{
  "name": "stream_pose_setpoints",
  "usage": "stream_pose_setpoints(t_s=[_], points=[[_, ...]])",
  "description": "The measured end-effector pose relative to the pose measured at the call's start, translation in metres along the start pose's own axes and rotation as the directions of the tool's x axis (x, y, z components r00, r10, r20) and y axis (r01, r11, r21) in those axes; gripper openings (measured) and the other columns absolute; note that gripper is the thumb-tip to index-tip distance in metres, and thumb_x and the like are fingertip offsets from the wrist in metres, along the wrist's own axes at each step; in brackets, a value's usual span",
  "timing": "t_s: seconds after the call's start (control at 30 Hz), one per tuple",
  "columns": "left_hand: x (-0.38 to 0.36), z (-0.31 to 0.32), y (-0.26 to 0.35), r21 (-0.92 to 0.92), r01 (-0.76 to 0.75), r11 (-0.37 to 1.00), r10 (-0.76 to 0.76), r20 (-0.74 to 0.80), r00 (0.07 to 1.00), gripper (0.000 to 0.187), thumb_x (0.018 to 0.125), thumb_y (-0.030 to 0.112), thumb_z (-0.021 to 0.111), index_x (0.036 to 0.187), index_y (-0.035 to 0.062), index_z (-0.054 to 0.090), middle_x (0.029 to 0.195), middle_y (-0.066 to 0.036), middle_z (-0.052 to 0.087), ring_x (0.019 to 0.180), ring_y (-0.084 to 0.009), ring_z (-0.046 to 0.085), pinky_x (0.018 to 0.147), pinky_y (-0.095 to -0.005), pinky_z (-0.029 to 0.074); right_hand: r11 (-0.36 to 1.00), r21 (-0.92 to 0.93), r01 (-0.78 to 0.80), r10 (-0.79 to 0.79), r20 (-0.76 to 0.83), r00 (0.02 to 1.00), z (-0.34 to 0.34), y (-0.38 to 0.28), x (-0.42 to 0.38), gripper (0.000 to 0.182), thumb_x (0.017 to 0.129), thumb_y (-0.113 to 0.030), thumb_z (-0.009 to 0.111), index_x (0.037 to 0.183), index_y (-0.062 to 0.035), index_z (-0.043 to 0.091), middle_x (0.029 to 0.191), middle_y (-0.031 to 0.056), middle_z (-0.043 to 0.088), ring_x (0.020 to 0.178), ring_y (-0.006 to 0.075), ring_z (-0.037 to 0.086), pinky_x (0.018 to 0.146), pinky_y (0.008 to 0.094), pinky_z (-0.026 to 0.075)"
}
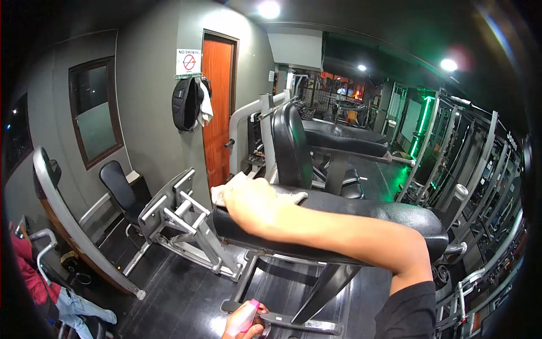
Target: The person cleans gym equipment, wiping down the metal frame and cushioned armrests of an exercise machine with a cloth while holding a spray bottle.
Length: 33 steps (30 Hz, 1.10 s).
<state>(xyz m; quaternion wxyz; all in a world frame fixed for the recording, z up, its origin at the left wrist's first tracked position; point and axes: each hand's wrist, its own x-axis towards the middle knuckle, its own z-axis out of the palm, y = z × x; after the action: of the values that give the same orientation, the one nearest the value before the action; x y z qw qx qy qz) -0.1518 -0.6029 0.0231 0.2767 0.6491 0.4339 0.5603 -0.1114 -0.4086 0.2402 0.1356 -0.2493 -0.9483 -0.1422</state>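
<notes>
My right hand (254, 208) reaches in from the right and is closed on a white cloth (239, 179). It presses the cloth against the left end of a black padded bench (372, 210), and another bit of cloth shows beyond my wrist. Low in the view, my left hand (231, 325) is wrapped round a small bottle (246, 317) with a pink top, partly cut off by the frame edge. Behind the bench pad rises an upright black backrest (291, 144). The bench stands on a grey metal frame (327, 291).
A silver-framed machine (192, 223) stands left of the bench. At the lower left sits a person in a red top and jeans (79, 308). Weight racks (480, 164) line the right side. A black vest-like item (186, 104) hangs beside the wooden door (217, 107).
</notes>
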Motion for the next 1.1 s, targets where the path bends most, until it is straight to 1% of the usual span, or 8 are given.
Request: stream_pose_setpoints(t_s=[0.17,0.37,0.43,0.57,0.67,0.93,1.0,1.1], points=[[0.011,0.001,-0.015,-0.022,-0.072,0.997,0.071,-0.02,0.997,0.054,0.085,0.025,0.059,0.126,-0.0065,0.042,0.107,-0.016,0.059,0.092,-0.0257,0.059,0.085,-0.0338,0.046,0.986,-0.001,0.165,-0.165,0.006,0.986,-0.01,-0.018,-0.019,0.019,0.071,-0.005,0.056,0.087,0.0052,0.059,0.068,0.016,0.063,0.062,0.0274,0.066,0.051,0.0377,0.052],[0.019,-0.01,-0.004,-0.118,0.539,0.834,-0.484,0.311,0.818,0.055,0.087,0.023,0.057,0.13,-0.0057,0.039,0.107,-0.015,0.058,0.095,-0.022,0.058,0.085,-0.0339,0.045,0.985,0.072,0.159,-0.172,0.237,0.956,-0.073,-0.021,-0.021,0.022,0.069,-0.013,0.067,0.089,-0.0031,0.065,0.088,0.0163,0.065,0.08,0.0287,0.066,0.067,0.0371,0.054],[0.015,-0.005,-0.018,-0.348,0.134,0.928,-0.123,0.054,0.991,0.041,0.082,0.025,0.067,0.109,-0.0036,0.053,0.102,-0.013,0.058,0.082,-0.0182,0.058,0.074,-0.0314,0.047,0.969,0.242,-0.052,-0.009,0.246,0.969,-0.081,0.0,0.006,0.028,0.072,-0.013,0.064,0.099,-0.0073,0.062,0.09,0.0154,0.064,0.085,0.029,0.065,0.073,0.0407,0.054],[0.018,-0.006,-0.016,-0.225,-0.123,0.967,0.12,-0.024,0.992,0.036,0.085,0.019,0.065,0.111,-0.0035,0.053,0.102,-0.014,0.059,0.067,-0.0142,0.059,0.062,-0.0277,0.048,0.967,0.249,0.059,-0.015,-0.176,0.984,-0.006,0.064,0.042,0.041,0.08,-0.014,0.055,0.12,-0.0081,0.05,0.105,0.0198,0.06,0.1,0.0323,0.059,0.086,0.0391,0.049],[-0.004,0.003,-0.025,-0.213,-0.019,0.977,0.009,-0.05,0.999,0.058,0.086,0.022,0.057,0.132,-0.0055,0.036,0.107,-0.015,0.057,0.095,-0.0227,0.058,0.086,-0.0341,0.045,0.975,0.16,-0.154,0.052,0.508,0.86,0.018,0.081,0.049,0.045,0.085,-0.029,0.053,0.126,-0.0104,0.049,0.121,0.0159,0.056,0.112,0.0313,0.054,0.092,0.0412,0.044],[-0.016,-0.011,-0.012,-0.418,0.187,0.889,-0.203,0.005,0.979,0.057,0.086,0.02,0.057,0.132,-0.0064,0.036,0.109,-0.013,0.057,0.094,-0.0194,0.056,0.083,-0.0318,0.045,0.994,0.023,-0.103,0.079,0.488,0.869,-0.033,0.067,0.046,0.037,0.076,-0.017,0.055,0.112,-0.0096,0.062,0.098,0.0132,0.067,0.09,0.0267,0.065,0.077,0.0379,0.052],[-0.018,-0.013,-0.012,-0.466,0.227,0.855,-0.242,0.029,0.97,0.057,0.086,0.02,0.058,0.131,-0.0061,0.036,0.108,-0.012,0.057,0.088,-0.017,0.056,0.078,-0.0294,0.047,0.98,0.125,-0.153,0.121,0.232,0.965,-0.023,0.069,0.042,0.03,0.079,-0.02,0.056,0.106,-0.0092,0.064,0.095,0.0145,0.067,0.086,0.0286,0.066,0.075,0.0383,0.053],[-0.013,-0.011,-0.008,-0.17,-0.092,0.981,0.078,-0.092,0.993,0.056,0.086,0.019,0.058,0.131,-0.0043,0.036,0.106,-0.009,0.058,0.071,-0.0109,0.054,0.062,-0.0221,0.045,0.974,-0.075,-0.213,0.225,0.389,0.893,-0.035,0.041,0.024,0.048,0.087,-0.047,0.049,0.119,-0.0119,0.057,0.111,0.0173,0.061,0.104,0.0299,0.06,0.088,0.0446,0.046]])
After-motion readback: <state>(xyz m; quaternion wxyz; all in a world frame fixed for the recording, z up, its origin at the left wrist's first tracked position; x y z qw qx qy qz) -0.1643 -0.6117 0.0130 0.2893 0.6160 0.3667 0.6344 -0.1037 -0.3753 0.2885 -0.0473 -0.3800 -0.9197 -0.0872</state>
